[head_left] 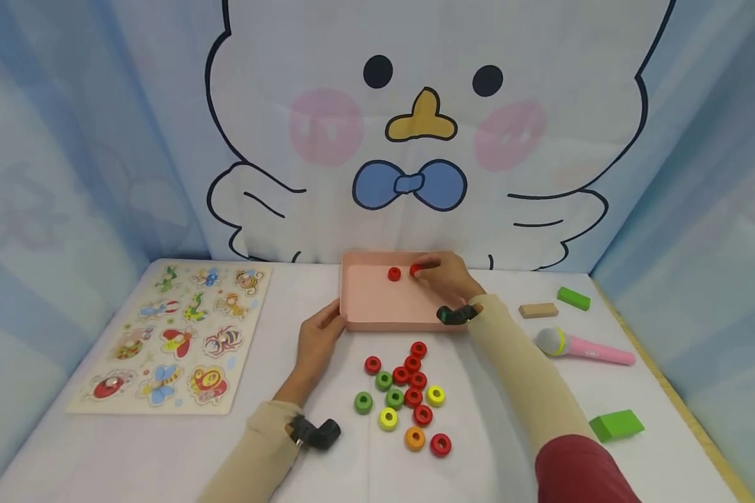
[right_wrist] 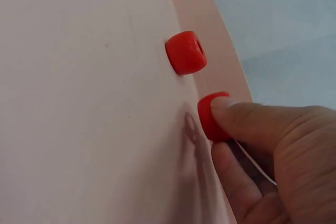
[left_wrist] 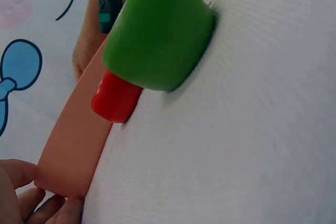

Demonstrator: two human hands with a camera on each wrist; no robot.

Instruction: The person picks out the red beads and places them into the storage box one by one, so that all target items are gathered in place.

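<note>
A shallow pink tray (head_left: 377, 307) stands at the back of the white table. Inside it, near the far wall, sits one red bead (head_left: 394, 274). My right hand (head_left: 448, 274) pinches a second red bead (right_wrist: 211, 116) between thumb and fingers, just right of the first, by the tray's far wall. At the tray's near left corner my left hand (head_left: 317, 337) grips the edge, thumb above and fingers curled against the side. In front of the tray lie several loose beads: red (head_left: 418, 381), green (head_left: 363, 402), yellow (head_left: 388, 419) and one orange bead (head_left: 415, 439).
An insect picture puzzle board (head_left: 182, 328) lies at the left. On the right are a pink toy microphone (head_left: 585, 347), a tan wooden block (head_left: 538, 310), a small green block (head_left: 573, 298) and a larger green block (head_left: 616, 425). A printed curtain (head_left: 415, 223) hangs behind the table.
</note>
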